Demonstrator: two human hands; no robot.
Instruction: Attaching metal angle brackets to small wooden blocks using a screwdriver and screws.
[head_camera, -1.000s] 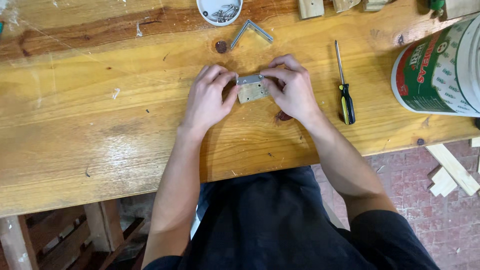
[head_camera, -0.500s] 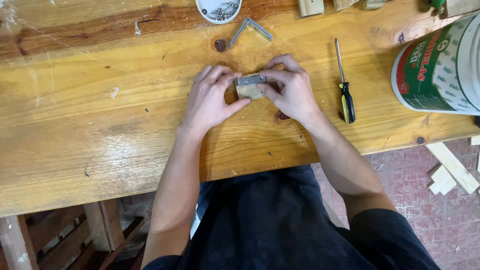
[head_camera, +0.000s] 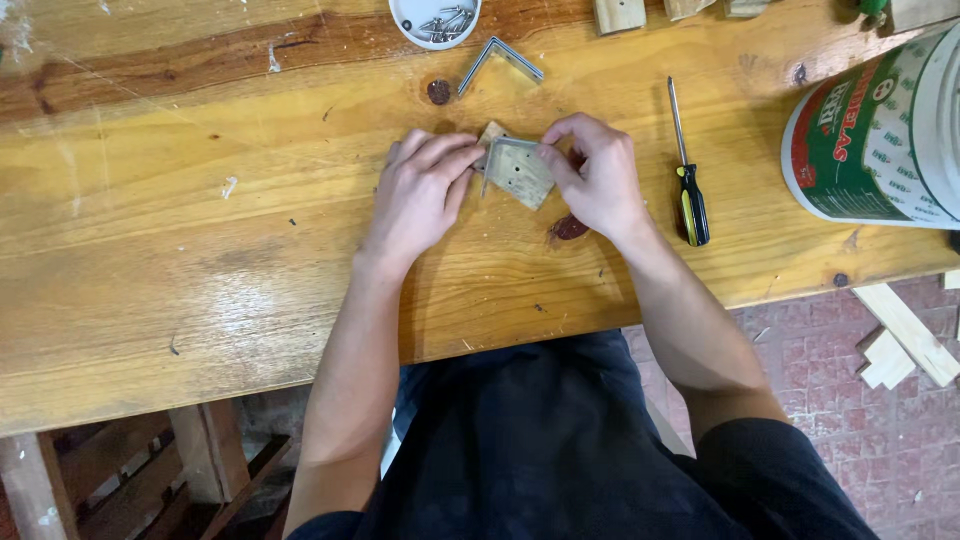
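Both hands pinch one piece mid-tabletop (head_camera: 200, 260): left hand (head_camera: 418, 190) steadies the small wooden block (head_camera: 490, 135), right hand (head_camera: 592, 175) presses a metal corner bracket (head_camera: 520, 172) onto it. No screws driven yet; screwdriver (head_camera: 688, 170) lies untouched.

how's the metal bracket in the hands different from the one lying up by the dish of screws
The held bracket is gripped between the left hand and right hand, against a small wooden block; the spare bracket lies untouched on the workbench. The held bracket shows a broad flat face with small holes, while the spare bracket shows only thin edges in an open V. Both are grey metal angle pieces.
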